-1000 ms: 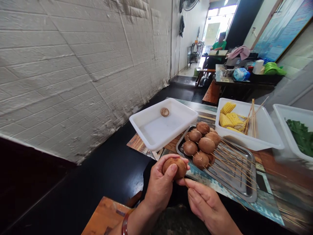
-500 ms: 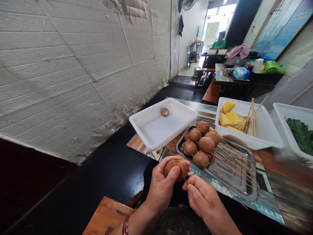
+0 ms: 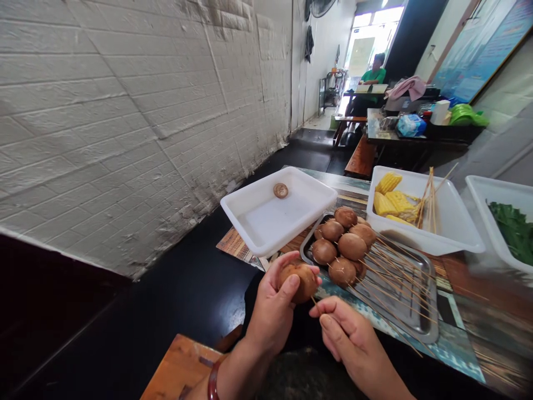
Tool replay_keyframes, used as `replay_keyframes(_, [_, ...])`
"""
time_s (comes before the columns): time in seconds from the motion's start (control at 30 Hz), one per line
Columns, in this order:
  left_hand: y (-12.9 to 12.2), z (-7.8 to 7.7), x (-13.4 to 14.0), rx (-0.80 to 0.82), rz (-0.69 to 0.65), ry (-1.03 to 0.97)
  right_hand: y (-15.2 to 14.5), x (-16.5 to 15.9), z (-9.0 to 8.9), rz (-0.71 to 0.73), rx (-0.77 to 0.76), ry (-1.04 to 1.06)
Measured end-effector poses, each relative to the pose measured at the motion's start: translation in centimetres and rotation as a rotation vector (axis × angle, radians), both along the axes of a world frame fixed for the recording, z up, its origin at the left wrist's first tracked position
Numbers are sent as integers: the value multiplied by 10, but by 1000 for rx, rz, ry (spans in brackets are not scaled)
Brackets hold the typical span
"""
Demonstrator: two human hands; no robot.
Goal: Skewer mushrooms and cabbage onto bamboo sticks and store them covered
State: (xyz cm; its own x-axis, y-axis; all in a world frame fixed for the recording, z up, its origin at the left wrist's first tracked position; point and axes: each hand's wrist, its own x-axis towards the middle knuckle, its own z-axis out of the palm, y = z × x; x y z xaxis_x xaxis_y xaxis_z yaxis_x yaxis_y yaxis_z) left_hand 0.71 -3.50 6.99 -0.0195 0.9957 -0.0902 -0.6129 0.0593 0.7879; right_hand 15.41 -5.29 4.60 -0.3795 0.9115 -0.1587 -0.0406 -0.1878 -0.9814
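A brown mushroom (image 3: 303, 284) is in my left hand (image 3: 275, 311), which is wrapped round it with the thumb across its cap. My right hand (image 3: 345, 333) pinches a thin wooden skewer (image 3: 315, 303) whose visible end meets the lower right side of that mushroom. How deep the skewer sits inside cannot be seen. Just beyond my hands, a metal tray (image 3: 400, 303) holds several skewered mushrooms (image 3: 352, 246), their sticks pointing to the right. One loose mushroom (image 3: 280, 190) lies in a white plastic tub (image 3: 266, 236) farther back.
A white tub (image 3: 449, 236) with corn pieces (image 3: 395, 197) and upright skewers stands behind the metal tray. Right of it, another tub (image 3: 478, 194) holds leafy greens (image 3: 512, 228). A wooden stool (image 3: 179, 366) is at lower left. A person in green (image 3: 373, 76) sits far back.
My left hand and the mushroom have shifted slightly up and left. Its fingers have loosened a little, and more of the skewer shows between the mushroom and my right hand.
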Motion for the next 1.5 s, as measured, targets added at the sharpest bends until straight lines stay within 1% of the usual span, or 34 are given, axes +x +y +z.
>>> replay_keyframes(0.1, [5,0,-2,-41,-49,-78,5,1,-4,-35,7,-12])
replay_keyframes(0.2, [10,-5,-1,-65,-82,-120,12,0,-6,-65,9,12])
replay_keyframes(0.33, [12,-9,1,-76,-63,-60,17,-4,-7,-61,15,24])
replay_keyframes(0.53, [12,-11,-1,-79,-36,-7,17,-8,-12,-59,-11,67])
replay_keyframes(0.63, [15,-9,-7,-71,-51,42,19,-5,-12,-53,-43,134])
replay_keyframes(0.67, [16,-7,-11,-60,-34,59,21,-4,-12,-59,-59,173])
replay_keyframes(0.73, [22,0,-21,-10,45,100,26,-1,-10,-82,-78,250])
replay_keyframes(0.83, [44,17,-39,126,161,213,35,1,-5,-111,-71,302])
replay_keyframes(0.9, [70,28,-53,204,188,339,42,-1,-1,-112,-61,320])
replay_keyframes(0.97, [103,37,-65,211,204,490,48,-3,1,-107,-63,352])
replay_keyframes(1.07, [149,41,-74,148,188,674,56,-5,3,-103,-87,401])
replay_keyframes(1.13, [166,40,-71,129,132,703,61,-4,3,-104,-104,427])
replay_keyframes(1.17, [169,39,-66,130,97,689,63,-4,2,-106,-110,440])
replay_keyframes(1.2, [168,38,-61,135,55,659,65,-3,2,-107,-115,456])
replay_keyframes(1.27, [157,36,-47,134,-43,566,69,-2,2,-108,-116,490])
replay_keyframes(1.4, [120,35,-20,95,-287,381,74,-5,1,-94,-102,523])
replay_keyframes(1.43, [112,35,-14,90,-328,350,74,-6,0,-89,-98,520])
replay_keyframes(1.5, [99,33,-6,89,-360,301,73,-7,-3,-93,-68,490])
